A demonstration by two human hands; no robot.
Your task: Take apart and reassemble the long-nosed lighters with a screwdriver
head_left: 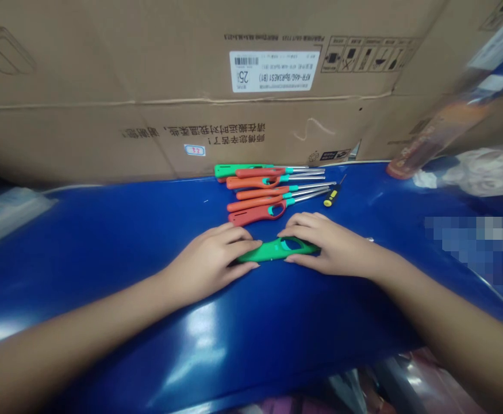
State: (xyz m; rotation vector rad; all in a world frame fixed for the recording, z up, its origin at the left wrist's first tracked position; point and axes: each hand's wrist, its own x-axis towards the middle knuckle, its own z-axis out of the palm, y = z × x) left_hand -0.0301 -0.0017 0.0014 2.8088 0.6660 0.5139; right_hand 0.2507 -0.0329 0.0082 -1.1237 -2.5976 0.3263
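Observation:
A green long-nosed gas lighter (271,250) lies crosswise in front of me, gripped at both ends. My left hand (217,256) is closed around its handle end, thumb along the near side. Over the trigger end and the start of the nozzle, my right hand (322,244) closes with fingers on the far side and thumb on the near side. Most of the nozzle is hidden by that hand; a metal tip shows past the wrist. Just beyond sit several red and orange lighters (255,215) and a green one (229,170), their metal nozzles pointing right.
A small yellow-and-black screwdriver (331,198) lies right of the lighter nozzles. Behind stands a large cardboard box (169,132) with upside-down print. A clear tube with an orange end (432,141) leans at the right, beside a crumpled plastic bag (488,171). The tabletop (156,333) is glossy blue.

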